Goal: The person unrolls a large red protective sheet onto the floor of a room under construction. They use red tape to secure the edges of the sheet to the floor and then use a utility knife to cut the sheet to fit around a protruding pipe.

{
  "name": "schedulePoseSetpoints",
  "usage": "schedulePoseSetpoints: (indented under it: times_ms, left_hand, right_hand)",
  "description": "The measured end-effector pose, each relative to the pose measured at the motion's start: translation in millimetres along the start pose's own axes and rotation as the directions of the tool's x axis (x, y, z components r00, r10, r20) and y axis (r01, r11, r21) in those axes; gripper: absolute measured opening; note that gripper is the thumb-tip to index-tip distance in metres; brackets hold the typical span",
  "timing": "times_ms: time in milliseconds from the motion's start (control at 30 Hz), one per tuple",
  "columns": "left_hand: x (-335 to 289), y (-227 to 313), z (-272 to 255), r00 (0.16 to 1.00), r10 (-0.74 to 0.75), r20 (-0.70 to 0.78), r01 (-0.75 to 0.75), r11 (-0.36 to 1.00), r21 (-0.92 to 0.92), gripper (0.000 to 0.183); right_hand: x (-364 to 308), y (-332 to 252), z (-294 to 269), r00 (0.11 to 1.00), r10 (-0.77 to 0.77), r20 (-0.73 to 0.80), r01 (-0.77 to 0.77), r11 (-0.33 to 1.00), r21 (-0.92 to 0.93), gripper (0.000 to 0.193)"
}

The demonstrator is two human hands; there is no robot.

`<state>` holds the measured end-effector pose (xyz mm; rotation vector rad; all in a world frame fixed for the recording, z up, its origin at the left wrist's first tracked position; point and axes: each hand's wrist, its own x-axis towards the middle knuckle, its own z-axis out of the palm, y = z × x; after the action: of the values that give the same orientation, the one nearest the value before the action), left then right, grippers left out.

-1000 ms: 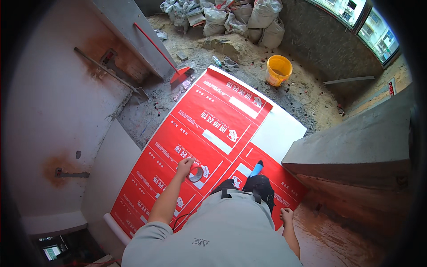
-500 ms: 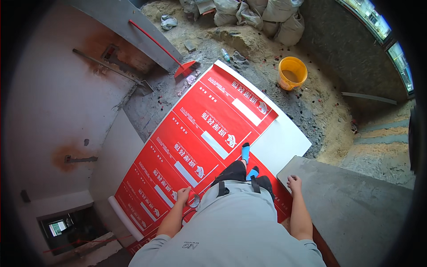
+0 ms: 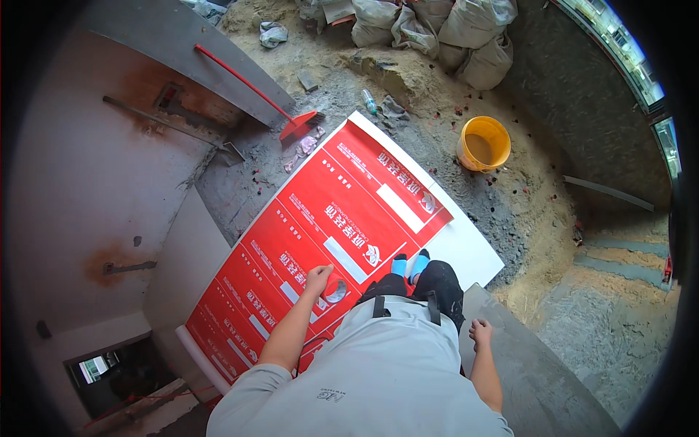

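My left hand (image 3: pixel 317 280) is closed on a roll of tape (image 3: pixel 339 294), red outside with a pale inner ring, held over the red sheet. Beneath it lies the red printed protective sheet (image 3: pixel 298 207), with white panels and a white border, spread across the floor. Both my feet, in blue socks (image 3: pixel 399 266) with dark toes, stand on this sheet. On the other side, my right hand (image 3: pixel 480 333) hangs beside my leg near a grey slab (image 3: pixel 502 364). Its fingers are loosely curled, and nothing shows in them.
A yellow bucket (image 3: pixel 484 143) stands on the sandy floor beyond the sheet. Filled sacks (image 3: pixel 477 44) are piled at the back. A red broom (image 3: pixel 298 125) leans at a grey panel, and a long-handled tool (image 3: pixel 167 124) rests against the left wall. A rolled end (image 3: pixel 204 360) edges the sheet.
Both feet are now side by side on the sheet; before, they were apart. My left hand has moved forward and right with the tape roll. My right hand has dropped lower in view.
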<state>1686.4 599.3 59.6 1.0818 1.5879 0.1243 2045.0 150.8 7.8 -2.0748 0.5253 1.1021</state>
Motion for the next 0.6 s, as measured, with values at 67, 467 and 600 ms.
schedulePoseSetpoints:
  times_ms: [67, 467, 600]
  left_hand:
    - [12, 39, 8, 0.999, 0.024, 0.024, -0.023, 0.999, -0.046, 0.036]
    - [19, 89, 2, 0.961, -0.161, -0.223, 0.166, 0.986, 0.0, 0.036]
    - [24, 88, 1, 0.93, -0.276, -0.244, 0.254, 0.96, -0.12, 0.027]
  right_hand:
    - [11, -9, 12, 0.999, 0.037, -0.001, -0.037, 0.999, -0.003, 0.024]
    - [148, -175, 103, 0.979, 0.02, 0.201, 0.012, 0.988, -0.156, 0.018]
    - [193, -270, 123, 0.966, -0.092, 0.242, 0.127, 0.983, -0.136, 0.02]
